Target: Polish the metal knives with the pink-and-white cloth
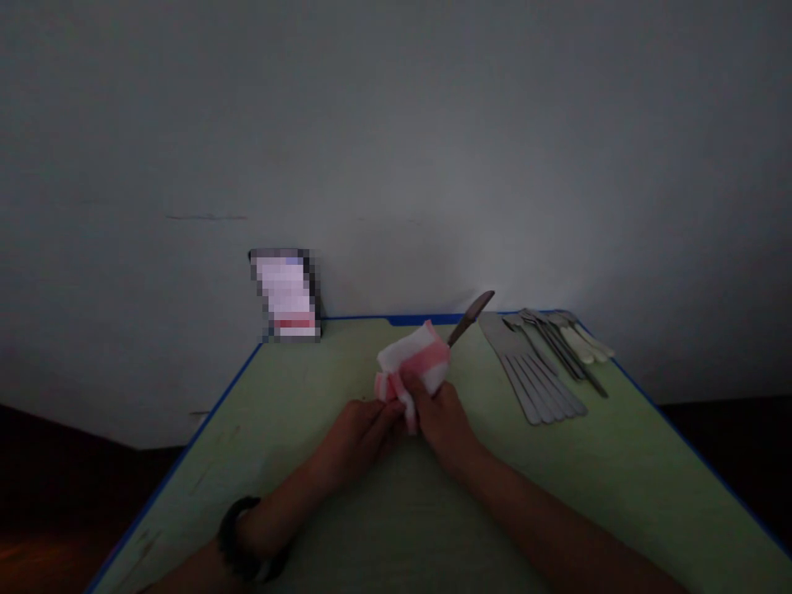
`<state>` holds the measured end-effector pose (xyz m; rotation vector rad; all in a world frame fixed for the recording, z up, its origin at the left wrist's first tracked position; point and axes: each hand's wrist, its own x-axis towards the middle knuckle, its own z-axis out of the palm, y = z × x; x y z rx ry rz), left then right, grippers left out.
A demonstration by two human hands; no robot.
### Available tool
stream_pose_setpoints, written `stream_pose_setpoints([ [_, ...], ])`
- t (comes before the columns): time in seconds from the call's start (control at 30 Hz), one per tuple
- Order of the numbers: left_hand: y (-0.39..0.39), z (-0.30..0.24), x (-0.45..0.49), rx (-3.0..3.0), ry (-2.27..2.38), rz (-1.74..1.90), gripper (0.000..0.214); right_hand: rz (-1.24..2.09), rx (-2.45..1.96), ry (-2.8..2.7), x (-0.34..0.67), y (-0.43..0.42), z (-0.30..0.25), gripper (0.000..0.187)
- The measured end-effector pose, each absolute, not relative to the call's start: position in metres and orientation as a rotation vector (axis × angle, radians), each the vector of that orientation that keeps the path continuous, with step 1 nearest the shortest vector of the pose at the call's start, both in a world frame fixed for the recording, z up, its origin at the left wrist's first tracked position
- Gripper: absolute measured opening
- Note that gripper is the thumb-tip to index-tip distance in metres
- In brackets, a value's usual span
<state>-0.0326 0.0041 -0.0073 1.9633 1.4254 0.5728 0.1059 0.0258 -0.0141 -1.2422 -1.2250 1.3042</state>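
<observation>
A pink and white cloth (413, 355) is bunched around a table knife (473, 317), whose blade sticks out up and to the right. My right hand (444, 417) is closed on the cloth, thumb lying over it. Fingers bent, my left hand (365, 433) grips the lower left part of the cloth, close against the right hand. The knife's handle is hidden by cloth and fingers. Both hands are over the middle of the table.
On the green table (290, 371) with blue edging, several knives (538, 388) lie side by side at the right. Beyond them are dark metal utensils (560, 346) and white-handled cutlery (585, 342). A lit phone (288, 293) leans on the wall at the back left.
</observation>
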Motion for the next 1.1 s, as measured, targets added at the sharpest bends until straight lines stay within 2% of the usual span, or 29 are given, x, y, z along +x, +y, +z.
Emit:
stream_pose_setpoints([
  [0.33, -0.002, -0.003, -0.023, 1.875, 1.516, 0.522, 0.051, 1.391, -1.159, -1.240, 0.107, 0.030, -0.016, 0.044],
  [0.57, -0.007, -0.016, -0.025, 2.485, 1.460, 0.451, 0.033, 1.356, -1.269, -0.912, 0.111, 0.047, -0.023, 0.041],
  [0.73, -0.013, -0.014, -0.022, 2.760, 1.313, 0.293, 0.035, 1.287, -1.295, -0.755, 0.124, 0.066, -0.020, 0.040],
  [0.8, -0.015, -0.009, -0.020, 2.750, 1.322, 0.239, 0.035, 1.282, -1.305, -0.774, 0.126, 0.066, -0.019, 0.040],
  [0.9, -0.015, -0.004, -0.017, 2.599, 1.454, 0.189, 0.021, 1.256, -1.305, -0.874, 0.123, 0.058, -0.018, 0.041],
  [1.1, -0.012, -0.004, -0.007, 2.391, 1.723, 0.071, 0.034, 1.195, -1.324, -1.032, 0.113, 0.045, -0.018, 0.038],
])
